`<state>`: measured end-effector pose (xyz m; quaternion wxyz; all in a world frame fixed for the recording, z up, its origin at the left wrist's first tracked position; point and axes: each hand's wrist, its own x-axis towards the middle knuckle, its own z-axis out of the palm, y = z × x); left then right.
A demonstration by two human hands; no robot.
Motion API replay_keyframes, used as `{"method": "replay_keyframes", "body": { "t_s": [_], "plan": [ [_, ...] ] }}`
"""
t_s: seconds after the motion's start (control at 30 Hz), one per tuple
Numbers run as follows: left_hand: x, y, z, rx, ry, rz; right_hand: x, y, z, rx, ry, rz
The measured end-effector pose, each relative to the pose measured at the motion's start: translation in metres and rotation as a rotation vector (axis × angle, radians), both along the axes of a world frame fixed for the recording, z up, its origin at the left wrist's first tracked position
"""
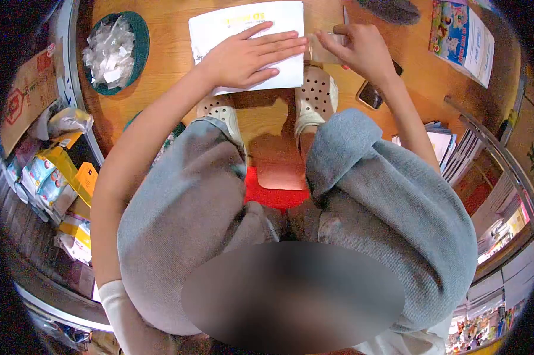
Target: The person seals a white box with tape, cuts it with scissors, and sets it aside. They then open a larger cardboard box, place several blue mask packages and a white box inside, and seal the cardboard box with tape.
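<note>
My left hand (252,56) lies flat with its fingers stretched out across a white paper stack (243,16) with yellow and black print. My right hand (361,50) is just past the stack's right edge, with thumb and fingers pinched on a clear plastic strip (326,48). That strip reaches the edge of the stack close to my left fingertips. Below the right wrist, a phone (370,94) lies on the wooden floor, partly hidden by the forearm.
A green basket (141,50) of crumpled clear plastic stands at the upper left. My white clogs (316,92) flank the floor below the stack. A colourful booklet (462,41) lies upper right, above a metal rail (497,148). Cardboard (30,100) and packets line the left.
</note>
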<state>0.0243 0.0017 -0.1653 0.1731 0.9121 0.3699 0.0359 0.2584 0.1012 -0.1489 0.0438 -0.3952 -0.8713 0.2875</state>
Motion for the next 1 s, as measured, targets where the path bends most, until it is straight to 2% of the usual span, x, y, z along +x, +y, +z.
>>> {"method": "replay_keyframes", "body": {
  "t_s": [0.1,0.2,0.3,0.7,0.77,0.87,1.0],
  "plan": [
    [0.001,0.002,0.001,0.013,0.012,0.017,0.002,0.002,0.009,0.018,-0.158,-0.016],
    [0.002,0.003,0.001,0.012,0.012,0.016,0.01,0.005,0.003,0.17,-0.205,0.054],
    [0.003,0.001,0.002,-0.006,0.017,0.017,0.012,0.005,0.006,0.194,-0.2,0.058],
    [0.003,0.003,0.006,-0.048,0.008,0.023,0.018,0.005,-0.007,0.202,-0.068,0.031],
    [0.001,0.003,0.008,-0.09,-0.048,0.066,0.018,0.007,0.0,0.096,0.01,-0.038],
    [-0.012,0.025,0.025,-0.201,-0.096,0.104,0.016,0.008,0.019,0.019,0.121,-0.095],
    [-0.005,0.083,0.049,-0.052,-0.125,0.033,0.01,0.006,0.03,-0.019,0.195,-0.127]
  ]
}}
